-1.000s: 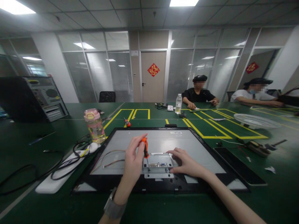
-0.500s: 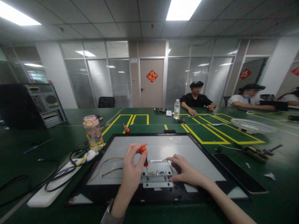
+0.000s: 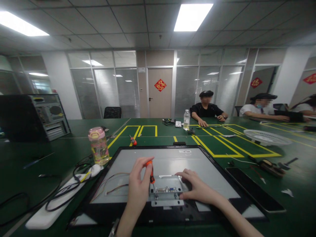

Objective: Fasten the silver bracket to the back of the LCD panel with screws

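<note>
Within the pinching left hand (image 3: pixel 138 180) tilts an orange screwdriver (image 3: pixel 151 178); right hand (image 3: pixel 197 188) clasps the metal bracket (image 3: pixel 168 202).

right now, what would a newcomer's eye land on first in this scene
Most likely the orange-and-black screwdriver in the left grip, tip down at the metal bracket on the flat panel in the middle foreground. Next might come the dark computer tower at far left, then the red diamond sign on the door straight ahead.
</note>
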### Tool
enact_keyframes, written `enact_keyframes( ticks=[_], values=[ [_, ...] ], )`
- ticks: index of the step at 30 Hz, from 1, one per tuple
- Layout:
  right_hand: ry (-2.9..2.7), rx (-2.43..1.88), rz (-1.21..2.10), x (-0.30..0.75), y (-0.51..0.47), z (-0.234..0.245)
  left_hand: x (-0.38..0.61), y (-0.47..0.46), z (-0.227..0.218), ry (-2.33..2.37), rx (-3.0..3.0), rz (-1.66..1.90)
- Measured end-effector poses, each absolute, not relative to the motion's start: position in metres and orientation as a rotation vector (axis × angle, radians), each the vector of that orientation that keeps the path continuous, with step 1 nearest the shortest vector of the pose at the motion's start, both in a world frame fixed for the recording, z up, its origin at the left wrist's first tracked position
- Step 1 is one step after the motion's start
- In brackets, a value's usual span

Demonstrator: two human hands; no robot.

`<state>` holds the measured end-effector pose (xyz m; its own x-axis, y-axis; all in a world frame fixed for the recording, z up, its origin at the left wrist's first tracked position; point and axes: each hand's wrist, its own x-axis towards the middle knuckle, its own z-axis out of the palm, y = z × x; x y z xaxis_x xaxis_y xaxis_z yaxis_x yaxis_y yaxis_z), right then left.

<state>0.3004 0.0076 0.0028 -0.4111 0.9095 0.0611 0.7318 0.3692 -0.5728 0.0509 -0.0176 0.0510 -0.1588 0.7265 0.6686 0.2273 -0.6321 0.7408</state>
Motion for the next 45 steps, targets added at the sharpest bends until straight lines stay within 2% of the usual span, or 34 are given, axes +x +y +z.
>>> enact_keyframes(
  ticks=[15, 22, 45],
  values=[
    [-2.263, -1.432, 0.678, 0.3003, 0.008, 0.0024, 0.0492, -0.0191, 0.0521, 1.049, 1.605, 1.782],
    [-2.274, -1.396, 0.665, 0.3018, 0.009, 0.0014, 0.0501, -0.0179, 0.0536, 1.089, 1.708, 1.861],
    [-2.303, -1.38, 0.618, 0.3034, 0.0099, 0.0006, 0.0512, -0.0199, 0.0531, 0.994, 1.765, 1.792]
  ],
)
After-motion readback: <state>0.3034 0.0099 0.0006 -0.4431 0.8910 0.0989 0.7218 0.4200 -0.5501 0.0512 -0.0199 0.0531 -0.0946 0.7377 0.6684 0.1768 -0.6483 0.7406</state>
